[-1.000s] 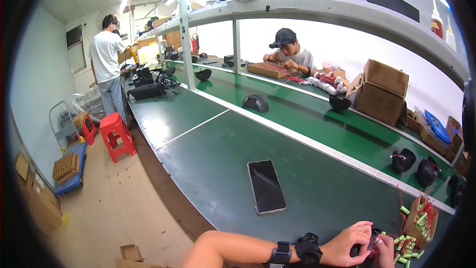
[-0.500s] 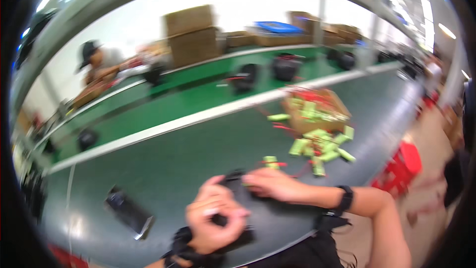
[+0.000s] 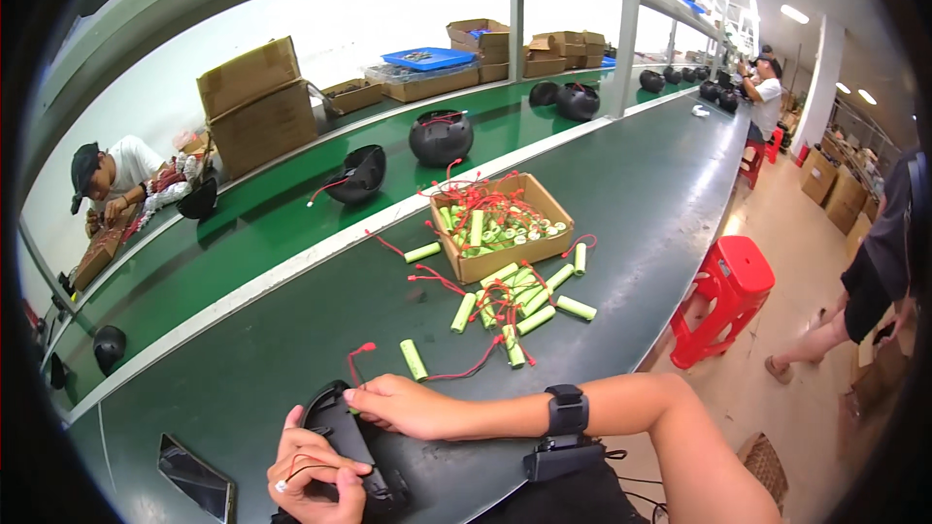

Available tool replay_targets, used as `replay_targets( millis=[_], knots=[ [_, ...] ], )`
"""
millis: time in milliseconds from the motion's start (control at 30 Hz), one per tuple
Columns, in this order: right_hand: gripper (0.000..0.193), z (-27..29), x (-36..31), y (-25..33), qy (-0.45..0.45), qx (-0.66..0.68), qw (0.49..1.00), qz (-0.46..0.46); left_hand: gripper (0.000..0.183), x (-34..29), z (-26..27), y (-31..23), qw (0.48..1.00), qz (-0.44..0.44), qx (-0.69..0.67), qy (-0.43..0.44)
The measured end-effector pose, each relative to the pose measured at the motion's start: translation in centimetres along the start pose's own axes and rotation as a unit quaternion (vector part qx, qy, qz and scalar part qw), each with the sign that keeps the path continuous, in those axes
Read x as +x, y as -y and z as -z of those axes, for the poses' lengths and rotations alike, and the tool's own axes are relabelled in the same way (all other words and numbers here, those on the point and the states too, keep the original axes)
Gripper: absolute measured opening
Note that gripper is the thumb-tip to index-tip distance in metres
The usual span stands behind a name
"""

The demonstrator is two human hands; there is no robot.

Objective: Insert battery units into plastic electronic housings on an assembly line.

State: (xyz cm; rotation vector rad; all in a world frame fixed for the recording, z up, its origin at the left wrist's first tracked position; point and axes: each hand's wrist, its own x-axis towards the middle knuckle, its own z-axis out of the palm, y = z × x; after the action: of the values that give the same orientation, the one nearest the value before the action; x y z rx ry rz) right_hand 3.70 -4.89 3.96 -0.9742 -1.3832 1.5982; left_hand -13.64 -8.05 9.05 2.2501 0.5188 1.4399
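My left hand [image 3: 313, 474] is closed around the left side of a black plastic housing [image 3: 357, 446], low over the near edge of the bench. Thin red and black wires with a small white plug [image 3: 282, 486] lie across its fingers. At the housing's far end my right hand [image 3: 413, 408] pinches a mostly hidden green battery [image 3: 353, 412]; a red lead [image 3: 355, 365] rises beside those fingertips. Just beyond, a loose green battery [image 3: 414, 360] lies on the bench. Farther off, several more lie tangled in red leads in front of a cardboard box [image 3: 505, 260] filled with them.
A dark phone-like slab [image 3: 196, 477] lies at the left. Behind a pale rail runs a green conveyor [image 3: 282, 215] carrying black round shells [image 3: 440, 139]. Across it a person [image 3: 121, 175] works. A red stool [image 3: 728, 296] stands right of the bench, and another person's leg [image 3: 815, 344] beyond.
The view has swung right and sharpened, so bench, box and phone-like slab appear farther left. Both hands remain at the housing, the right still pinching at its far end.
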Motion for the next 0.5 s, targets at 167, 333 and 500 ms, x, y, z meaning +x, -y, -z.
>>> replay_targets(
  millis=[167,333,500],
  knots=[
    [0.048,0.8,-0.2,1.6,0.066,-0.094,0.992,0.055,0.023,-1.1,0.2,0.9,0.985,0.136,-0.065,-0.088],
    [0.033,2.6,-0.5,1.3,0.038,-0.11,0.984,0.133,0.027,-0.6,1.3,2.7,0.927,0.201,-0.272,-0.16],
    [0.055,1.4,-1.1,3.1,0.148,0.2,0.967,0.052,0.028,-0.5,2.7,2.8,0.899,0.213,-0.376,-0.076]
  ],
)
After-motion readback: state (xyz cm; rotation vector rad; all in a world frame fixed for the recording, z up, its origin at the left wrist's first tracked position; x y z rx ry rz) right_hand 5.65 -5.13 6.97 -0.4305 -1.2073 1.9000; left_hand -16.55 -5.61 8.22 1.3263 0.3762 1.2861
